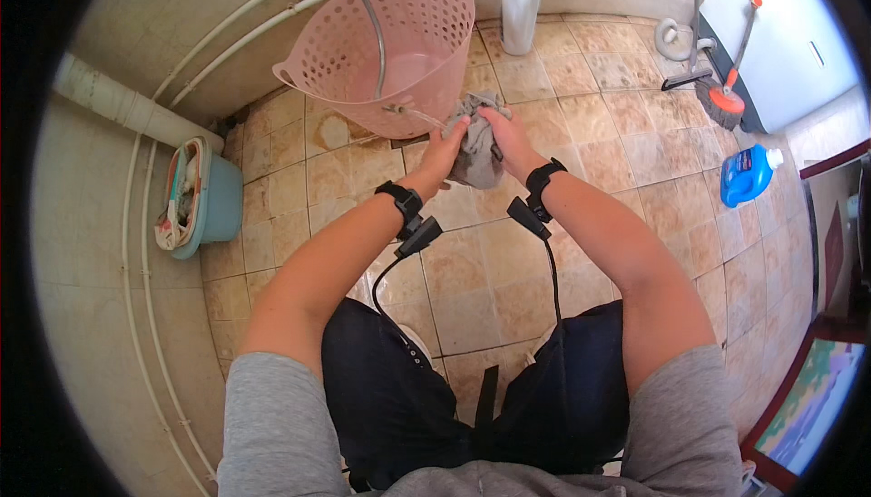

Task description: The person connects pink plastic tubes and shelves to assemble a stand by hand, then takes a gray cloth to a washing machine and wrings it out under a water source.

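Observation:
A crumpled grey cloth (477, 160) is bunched up between my two hands, above the tiled floor and just right of the pink basket. My left hand (439, 158) grips its left side with the thumb on top. On the other side my right hand (514, 141) is closed on the cloth too, its thumb near the upper part. A grey flexible hose (375, 25) hangs down in front of the basket, and thin clear streaks, seemingly water, run from its lower end toward the cloth. The fingers under the cloth are partly hidden.
The pink perforated laundry basket (318, 39) stands ahead. Behind is a white bottle (520, 7); at right, a blue jug (746, 176), a round orange-headed brush (724, 102) and a squeegee (687, 79). A blue bin (218, 202) sits by the left wall pipes.

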A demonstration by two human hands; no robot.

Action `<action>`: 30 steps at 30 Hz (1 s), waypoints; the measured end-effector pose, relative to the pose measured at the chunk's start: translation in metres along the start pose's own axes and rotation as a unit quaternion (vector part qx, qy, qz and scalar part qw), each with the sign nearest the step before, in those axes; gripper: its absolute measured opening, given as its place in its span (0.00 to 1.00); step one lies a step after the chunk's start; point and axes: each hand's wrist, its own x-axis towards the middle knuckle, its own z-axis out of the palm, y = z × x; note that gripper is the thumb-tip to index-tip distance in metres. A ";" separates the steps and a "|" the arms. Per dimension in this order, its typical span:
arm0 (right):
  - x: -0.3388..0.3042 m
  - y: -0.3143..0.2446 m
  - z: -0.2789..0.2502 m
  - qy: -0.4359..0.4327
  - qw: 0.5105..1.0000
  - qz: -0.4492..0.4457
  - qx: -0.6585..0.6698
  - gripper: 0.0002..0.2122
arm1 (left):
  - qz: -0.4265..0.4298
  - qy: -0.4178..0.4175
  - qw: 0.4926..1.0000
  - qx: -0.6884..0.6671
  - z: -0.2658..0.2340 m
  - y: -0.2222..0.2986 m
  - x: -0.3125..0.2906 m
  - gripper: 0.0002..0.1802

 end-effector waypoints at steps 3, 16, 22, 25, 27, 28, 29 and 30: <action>-0.007 0.009 0.009 -0.060 0.996 0.006 0.063 0.11 | -0.004 -0.183 0.972 -0.147 -0.010 0.002 0.008 0.43; -0.056 -0.011 0.057 -0.178 0.965 0.191 -0.005 0.25 | 0.160 0.009 0.963 -0.218 -0.025 -0.039 0.076 0.40; -0.047 -0.011 0.018 -0.217 0.966 0.117 -0.075 0.30 | 0.085 -0.194 0.941 -0.264 -0.011 -0.008 0.035 0.40; -0.034 0.005 0.015 -0.176 0.978 0.040 -0.102 0.27 | -0.027 -0.114 0.990 -0.073 -0.022 0.004 0.026 0.45; -0.037 0.014 0.033 -0.160 0.981 0.017 -0.105 0.23 | 0.047 -0.102 0.988 -0.107 -0.029 -0.012 0.042 0.45; -0.041 0.014 0.037 -0.136 0.984 -0.008 -0.113 0.19 | 0.121 -0.099 0.978 -0.140 -0.027 -0.015 0.043 0.46; -0.037 0.013 0.039 -0.137 0.984 -0.006 -0.112 0.19 | 0.119 -0.098 0.978 -0.140 -0.026 -0.017 0.045 0.46; -0.028 0.010 0.030 -0.096 0.978 0.024 -0.181 0.15 | 0.157 -0.065 0.977 -0.128 -0.015 -0.012 0.039 0.44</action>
